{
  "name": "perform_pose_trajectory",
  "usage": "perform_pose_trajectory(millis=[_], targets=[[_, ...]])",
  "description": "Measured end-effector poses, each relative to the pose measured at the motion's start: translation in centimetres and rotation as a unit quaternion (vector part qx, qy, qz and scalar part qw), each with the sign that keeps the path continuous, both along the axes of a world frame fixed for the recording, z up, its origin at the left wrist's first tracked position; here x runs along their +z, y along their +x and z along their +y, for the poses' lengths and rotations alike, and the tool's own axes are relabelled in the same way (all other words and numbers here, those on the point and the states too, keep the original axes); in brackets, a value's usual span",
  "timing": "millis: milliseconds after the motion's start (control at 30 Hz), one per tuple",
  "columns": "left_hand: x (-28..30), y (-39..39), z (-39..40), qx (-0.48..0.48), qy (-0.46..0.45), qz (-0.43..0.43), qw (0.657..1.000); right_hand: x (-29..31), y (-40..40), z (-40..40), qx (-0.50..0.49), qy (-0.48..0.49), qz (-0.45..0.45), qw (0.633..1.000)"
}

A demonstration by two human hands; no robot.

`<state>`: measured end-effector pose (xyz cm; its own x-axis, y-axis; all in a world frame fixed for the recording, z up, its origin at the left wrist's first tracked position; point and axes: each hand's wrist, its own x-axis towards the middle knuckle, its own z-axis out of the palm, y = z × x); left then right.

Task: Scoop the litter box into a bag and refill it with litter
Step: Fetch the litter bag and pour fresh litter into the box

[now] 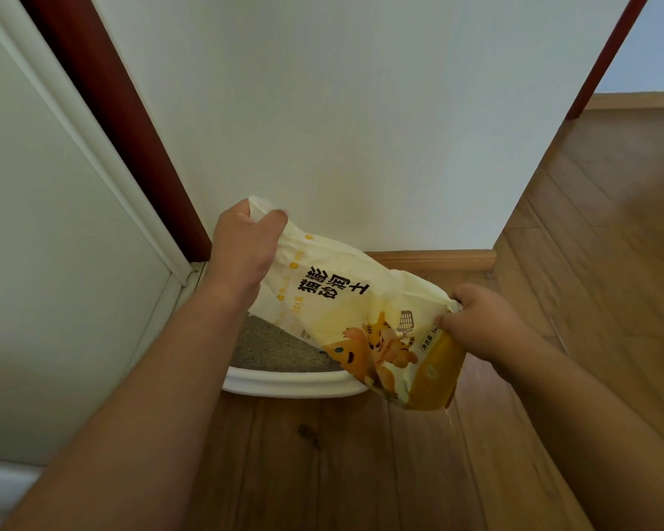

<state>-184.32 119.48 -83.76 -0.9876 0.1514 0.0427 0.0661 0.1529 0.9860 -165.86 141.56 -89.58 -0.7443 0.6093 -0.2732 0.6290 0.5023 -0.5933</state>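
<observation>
One litter bag (345, 320), pale yellow with black characters and orange cartoon tigers, is held tilted in the air above one white litter box (284, 383). Its higher end is gripped by the left hand (242, 247), fingers and thumb curled round the gathered plastic. Its lower, yellow end is pinched by the right hand (483, 320), whose fingers are closed on a crumpled corner. Whether the bag is open at either end cannot be told.

The litter box is set on the wooden floor (361, 473) against the foot of the white wall (322, 109), by the corner where a dark red door frame (131, 147) comes down. Only the near rim is seen; grey litter (269, 348) is seen inside, partly hidden by the bag. Two bare forearms are seen. One wooden skirting board (430, 258) is seen along the wall's base.
</observation>
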Motion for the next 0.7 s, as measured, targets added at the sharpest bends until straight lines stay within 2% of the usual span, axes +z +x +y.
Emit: perform_pose_trajectory(millis=[300, 467, 700], targets=[[-2.8, -1.3, -1.3, 0.017, -0.023, -0.037, 0.999, -0.1, -0.5, -0.5, 0.023, 0.029, -0.027, 0.999], [-3.4, -1.8, -1.8, 0.036, -0.044, -0.074, 0.996, 0.4, -0.5, -0.5, 0.014, 0.026, -0.011, 1.0], [-4.7, -2.2, -2.2, 0.001, -0.061, -0.115, 0.992, 0.6, -0.5, -0.1, 0.008, 0.039, -0.011, 0.999]])
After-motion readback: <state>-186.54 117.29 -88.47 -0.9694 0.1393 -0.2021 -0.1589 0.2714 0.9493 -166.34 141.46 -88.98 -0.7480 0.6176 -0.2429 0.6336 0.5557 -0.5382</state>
